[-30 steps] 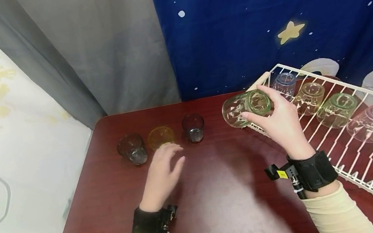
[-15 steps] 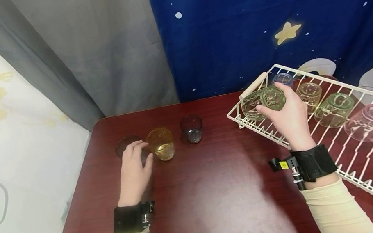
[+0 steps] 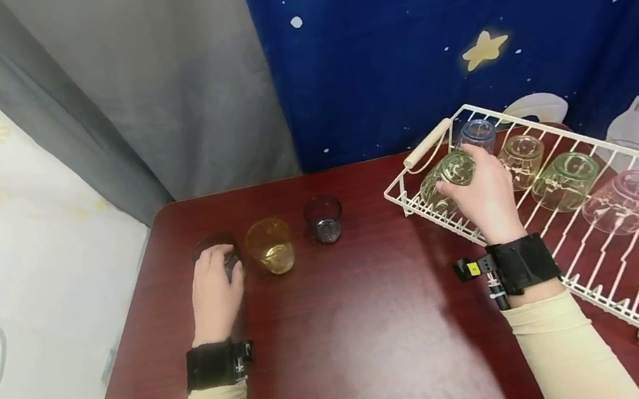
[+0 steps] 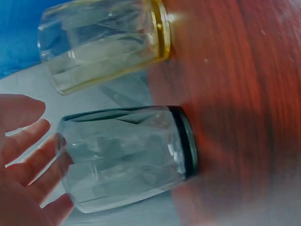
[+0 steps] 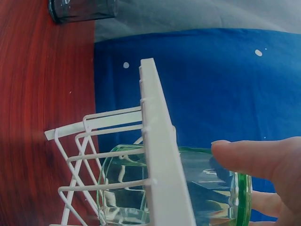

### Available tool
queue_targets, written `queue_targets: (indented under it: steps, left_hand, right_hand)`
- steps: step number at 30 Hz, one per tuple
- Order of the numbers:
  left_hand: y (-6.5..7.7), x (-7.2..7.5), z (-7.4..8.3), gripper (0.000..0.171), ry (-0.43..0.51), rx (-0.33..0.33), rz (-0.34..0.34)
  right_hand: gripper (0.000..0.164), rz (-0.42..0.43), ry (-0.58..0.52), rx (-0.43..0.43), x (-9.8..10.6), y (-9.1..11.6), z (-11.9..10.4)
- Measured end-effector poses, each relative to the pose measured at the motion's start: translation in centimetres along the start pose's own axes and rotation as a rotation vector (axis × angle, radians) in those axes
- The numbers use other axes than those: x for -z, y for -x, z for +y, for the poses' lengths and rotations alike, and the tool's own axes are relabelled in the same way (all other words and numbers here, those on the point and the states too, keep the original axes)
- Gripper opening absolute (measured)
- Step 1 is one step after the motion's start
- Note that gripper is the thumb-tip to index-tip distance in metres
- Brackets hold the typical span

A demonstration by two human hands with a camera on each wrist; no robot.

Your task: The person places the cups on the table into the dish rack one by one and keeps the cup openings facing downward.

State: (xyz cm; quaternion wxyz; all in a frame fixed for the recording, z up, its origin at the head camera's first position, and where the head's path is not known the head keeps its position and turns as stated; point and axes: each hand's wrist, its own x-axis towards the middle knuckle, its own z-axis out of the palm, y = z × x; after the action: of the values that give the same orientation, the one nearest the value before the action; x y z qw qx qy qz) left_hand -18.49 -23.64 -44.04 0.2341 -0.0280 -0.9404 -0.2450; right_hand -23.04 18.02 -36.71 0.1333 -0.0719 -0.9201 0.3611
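My right hand [image 3: 489, 198] grips an upside-down green glass [image 3: 456, 168] near its base, thumb on one side and fingers on the other. In the right wrist view the glass's lower part is behind the rails at the rack's left end. My left hand [image 3: 214, 293] is over a dark grey glass [image 4: 122, 160] that stands upright on the table, partly hidden by the hand in the head view. Its fingers [image 4: 40, 162] are spread at the glass's rim in the left wrist view. An upright yellow glass [image 3: 269, 244] stands just right of it.
Another dark grey glass [image 3: 324, 218] stands upright farther right. The white wire rack [image 3: 582, 159] with wooden handles holds upside-down blue [image 3: 477, 132], yellow [image 3: 522, 156], green [image 3: 566, 181] and pink [image 3: 624, 203] glasses. Curtains hang behind the dark red table [image 3: 346, 351].
My right hand has carried the green glass right and lowered it into the rack's left end. My left hand has moved left, past the yellow glass, to the leftmost dark grey glass.
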Motion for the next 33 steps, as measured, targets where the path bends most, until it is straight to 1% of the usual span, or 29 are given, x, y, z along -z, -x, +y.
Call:
queue_targets:
  steps: [8,12,16,23,30,33]
  left_hand:
    - [-0.1,-0.4,-0.3,0.033,-0.09,0.006,-0.03]
    - [0.0,-0.6,-0.3,0.034,-0.135,0.036,-0.051]
    - [0.0,-0.8,-0.3,0.034,-0.174,0.06,-0.056]
    - [0.1,-1.4,-0.4,0.035,-0.217,0.052,-0.029]
    - [0.1,-1.2,-0.4,0.029,-0.229,0.075,-0.036]
    - [0.0,-1.2,-0.4,0.027,-0.231,0.077,-0.029]
  right_hand:
    - [0.076,-0.034,0.002,0.001,-0.6,-0.6,0.5]
    - [0.075,-0.046,0.001,0.003,-0.9,-0.7,0.9]
    - [0.075,-0.069,0.005,0.004,-1.2,-0.8,1.2]
    - [0.074,-0.089,0.009,0.002,-1.4,-1.2,1.1]
    - [0.073,-0.104,0.024,-0.015,-1.7,-1.3,0.9]
    - [0.073,-0.107,0.024,-0.018,-1.7,-1.3,0.8]
